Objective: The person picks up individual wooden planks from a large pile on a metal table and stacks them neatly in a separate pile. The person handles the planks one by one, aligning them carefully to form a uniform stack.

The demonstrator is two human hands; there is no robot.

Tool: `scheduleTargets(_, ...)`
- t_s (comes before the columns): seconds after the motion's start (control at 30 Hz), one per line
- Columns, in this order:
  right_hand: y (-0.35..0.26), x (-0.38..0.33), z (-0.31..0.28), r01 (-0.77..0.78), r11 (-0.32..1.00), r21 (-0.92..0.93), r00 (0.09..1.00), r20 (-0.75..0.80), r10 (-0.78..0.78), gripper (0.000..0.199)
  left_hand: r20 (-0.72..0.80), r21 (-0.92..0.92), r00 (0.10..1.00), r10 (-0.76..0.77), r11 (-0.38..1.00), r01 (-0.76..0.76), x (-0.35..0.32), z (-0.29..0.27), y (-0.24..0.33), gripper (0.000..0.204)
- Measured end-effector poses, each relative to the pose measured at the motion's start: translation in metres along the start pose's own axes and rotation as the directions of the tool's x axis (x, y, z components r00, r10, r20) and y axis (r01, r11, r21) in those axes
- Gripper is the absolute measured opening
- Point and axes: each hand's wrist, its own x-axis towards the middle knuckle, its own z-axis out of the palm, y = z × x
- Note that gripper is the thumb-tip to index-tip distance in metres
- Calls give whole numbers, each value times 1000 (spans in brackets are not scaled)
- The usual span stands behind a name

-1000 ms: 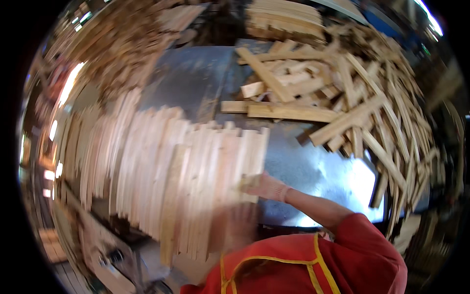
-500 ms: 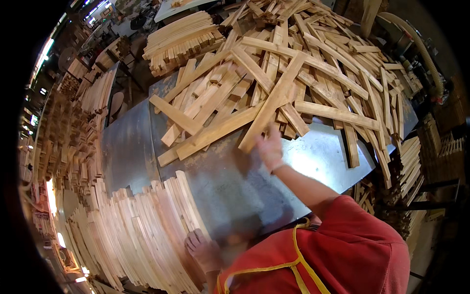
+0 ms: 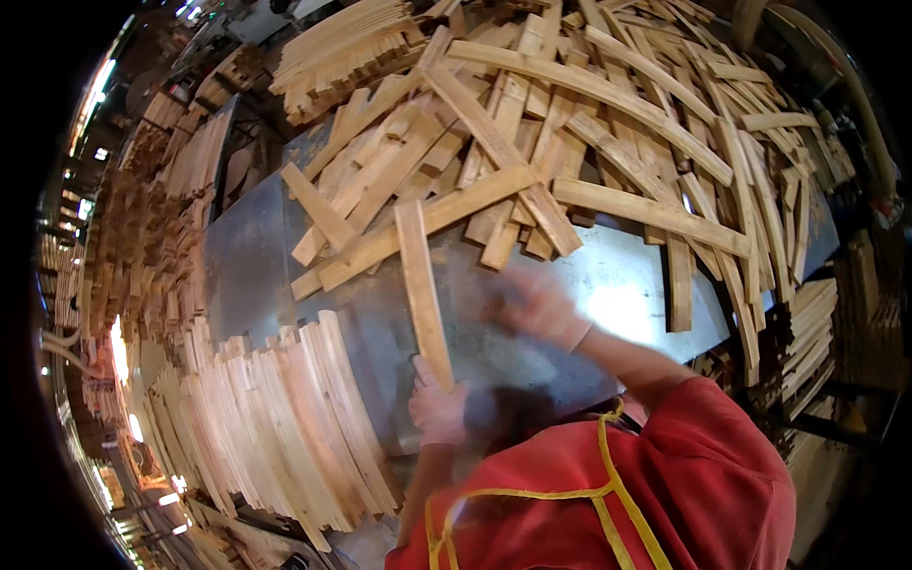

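While our left hand grips the near end of a long wooden slat, fingers curled around it from below, the slat runs straight away from that hand across the grey metal bench and its far end reaches the edge of the loose heap. Our right hand hovers a little to the right of the slat and further out than the left hand; it is blurred, so we cannot tell whether its fingers are spread or curled, and it seems to hold nothing. It sits just short of the jumbled pile of wooden slats, which lies beyond both hands and covers the far half of the bench, the pieces crossing one another at every angle. One long slat in that pile lies slantwise, just past the far end of the held slat and touching it or nearly so. To the left of our left hand, and close beside it, stands a tidy row of slats set on edge and leaning one against the next, fanning along the near left side of the bench. Further out on the left, well away from both hands, is a neat stack of slats. Our red sleeve with yellow apron straps fills the near right.
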Motion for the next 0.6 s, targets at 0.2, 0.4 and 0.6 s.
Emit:
scheduleTargets(0.2,181,-45,-172,-532,529,-661,839,-496,224,44,-56,-314,998,16,949,-33,-2,18,-52,81)
scheduleTargets(0.4,98,-94,-121,-567,662,-491,824,-312,474,58,-379,72,905,192,981,-178,-71,18,-170,72)
scheduleTargets(0.6,61,-114,7,-365,492,790,684,-131,717,26,-465,248,878,114,969,5,-94,27,-254,77)
